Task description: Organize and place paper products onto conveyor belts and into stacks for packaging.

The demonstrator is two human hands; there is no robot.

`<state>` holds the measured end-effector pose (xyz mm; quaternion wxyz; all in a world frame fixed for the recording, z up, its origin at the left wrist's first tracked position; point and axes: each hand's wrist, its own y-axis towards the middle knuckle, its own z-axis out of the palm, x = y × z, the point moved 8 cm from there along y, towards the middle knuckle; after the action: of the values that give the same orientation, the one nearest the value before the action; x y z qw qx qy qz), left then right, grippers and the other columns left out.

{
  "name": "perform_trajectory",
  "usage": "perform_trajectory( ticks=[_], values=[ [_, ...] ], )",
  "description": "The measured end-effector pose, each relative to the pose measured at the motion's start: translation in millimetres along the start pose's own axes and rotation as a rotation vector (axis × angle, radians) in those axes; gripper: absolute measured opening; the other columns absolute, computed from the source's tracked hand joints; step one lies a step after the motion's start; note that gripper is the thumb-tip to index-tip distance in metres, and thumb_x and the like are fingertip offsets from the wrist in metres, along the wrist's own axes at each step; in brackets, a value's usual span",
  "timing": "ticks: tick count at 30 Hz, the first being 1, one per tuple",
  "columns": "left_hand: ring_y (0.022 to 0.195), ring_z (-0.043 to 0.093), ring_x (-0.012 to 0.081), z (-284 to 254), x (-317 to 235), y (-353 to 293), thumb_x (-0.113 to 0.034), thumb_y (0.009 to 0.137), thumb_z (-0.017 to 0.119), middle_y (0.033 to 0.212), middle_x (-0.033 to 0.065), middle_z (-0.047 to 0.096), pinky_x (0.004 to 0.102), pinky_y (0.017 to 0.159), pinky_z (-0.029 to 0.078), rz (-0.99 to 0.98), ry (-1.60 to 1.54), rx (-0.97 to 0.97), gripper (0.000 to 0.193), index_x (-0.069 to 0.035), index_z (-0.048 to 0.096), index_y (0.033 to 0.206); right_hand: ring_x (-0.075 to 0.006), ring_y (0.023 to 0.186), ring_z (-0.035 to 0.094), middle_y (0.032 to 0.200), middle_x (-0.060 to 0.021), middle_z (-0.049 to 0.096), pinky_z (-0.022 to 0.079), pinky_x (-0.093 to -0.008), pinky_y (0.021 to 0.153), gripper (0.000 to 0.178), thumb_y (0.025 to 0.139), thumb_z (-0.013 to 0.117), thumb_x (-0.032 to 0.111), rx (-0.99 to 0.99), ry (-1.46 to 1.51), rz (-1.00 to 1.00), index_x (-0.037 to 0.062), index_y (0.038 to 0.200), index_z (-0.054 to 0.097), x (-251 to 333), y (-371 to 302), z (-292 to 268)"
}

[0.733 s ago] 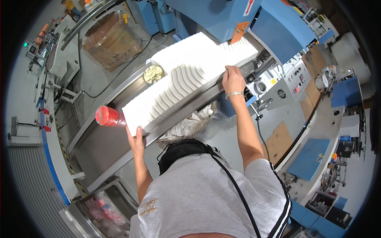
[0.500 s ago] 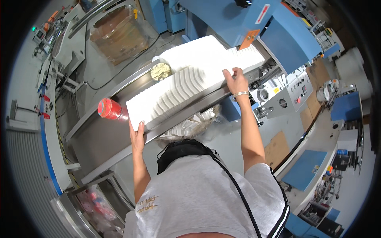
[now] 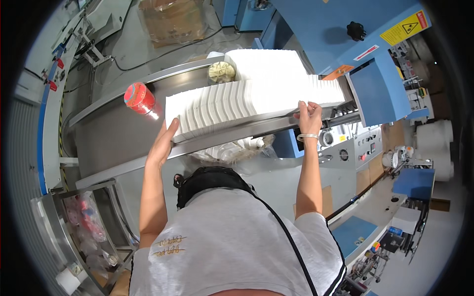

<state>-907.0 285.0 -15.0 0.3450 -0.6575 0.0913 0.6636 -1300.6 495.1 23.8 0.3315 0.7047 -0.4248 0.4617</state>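
Observation:
A long row of folded white paper sheets (image 3: 212,106), standing on edge, lies on a metal trough (image 3: 111,135). My left hand (image 3: 163,140) is closed around the row's near left corner, thumb on the near side and fingers along the end. At the right part of the row, my right hand (image 3: 310,118) has bent fingers, its thumb and fingertips closed on the near edge. A white stack (image 3: 266,64) rises behind the row. A red jar-like container (image 3: 140,99) stands left of the row, and a round pale-yellow-topped container (image 3: 221,72) stands behind it.
A blue machine (image 3: 316,24) stands at the far right, its orange bracket (image 3: 338,72) close over the row's right end. Clear plastic wrapping with white pieces (image 3: 237,149) lies below the trough's near edge. A cardboard box (image 3: 173,22) sits on the floor behind.
My view has shifted, and the row appears more level. My left hand stays at the row's left corner, with more of its back showing. My right hand remains at the near edge, fingers more bent.

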Motion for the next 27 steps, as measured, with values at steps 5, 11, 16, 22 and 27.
perform_trajectory(
  ticks=[5, 11, 16, 22, 27],
  values=[
    [0.141, 0.009, 0.022, 5, -7, -2, -0.045, 0.088, 0.058, 0.152, 0.0139, 0.012, 0.0342, 0.113, 0.007, -0.033, -0.044, 0.017, 0.09, -0.001, 0.006, 0.146, -0.0177, 0.06, 0.065, 0.097, -0.0178, 0.062, 0.052, -0.0279, 0.057, 0.059, 0.084, 0.063, 0.042, 0.032, -0.174, -0.023, -0.0092, 0.11, 0.052, 7, -2, 8],
    [0.141, 0.006, 0.0229, 8, -25, -9, -0.045, 0.085, 0.061, 0.152, 0.0149, 0.011, 0.0348, 0.113, 0.006, -0.116, -0.003, -0.127, 0.095, 0.0, 0.003, 0.146, -0.0133, 0.064, 0.067, 0.072, -0.0033, 0.059, 0.029, -0.0188, 0.036, 0.074, 0.082, 0.061, 0.055, 0.455, -0.122, 0.428, -0.0043, 0.124, 0.047, -8, 24, 30],
    [0.139, 0.016, 0.0261, 13, -10, 23, -0.055, 0.077, 0.066, 0.148, 0.0185, 0.022, 0.0375, 0.111, 0.012, -0.126, 0.007, 0.109, 0.106, 0.003, 0.008, 0.144, -0.0178, 0.066, 0.069, 0.102, -0.0164, 0.06, 0.033, -0.0171, 0.031, 0.096, 0.078, 0.072, 0.043, 0.725, -0.177, 0.562, -0.0037, 0.139, 0.014, -5, 32, 40],
    [0.121, 0.043, 0.0246, 1, 4, 46, -0.04, 0.066, 0.081, 0.134, 0.0178, 0.041, 0.0344, 0.101, 0.035, -0.071, 0.046, 0.079, 0.107, 0.004, 0.016, 0.139, -0.0088, 0.051, 0.059, 0.09, -0.0084, 0.061, 0.035, -0.0155, 0.032, 0.089, 0.07, 0.078, 0.043, 0.764, -0.296, 0.478, 0.0048, 0.134, 0.03, 0, 19, 57],
    [0.119, 0.046, 0.0212, -68, 25, 35, -0.036, 0.067, 0.08, 0.13, 0.0142, 0.047, 0.034, 0.101, 0.035, -0.036, 0.133, -0.048, 0.095, 0.003, 0.029, 0.138, -0.007, 0.044, 0.052, 0.081, -0.0051, 0.057, 0.032, -0.0174, 0.031, 0.081, 0.071, 0.077, 0.046, 0.881, -0.351, 0.403, 0.0017, 0.127, 0.038, 16, -24, 98]
  ],
)
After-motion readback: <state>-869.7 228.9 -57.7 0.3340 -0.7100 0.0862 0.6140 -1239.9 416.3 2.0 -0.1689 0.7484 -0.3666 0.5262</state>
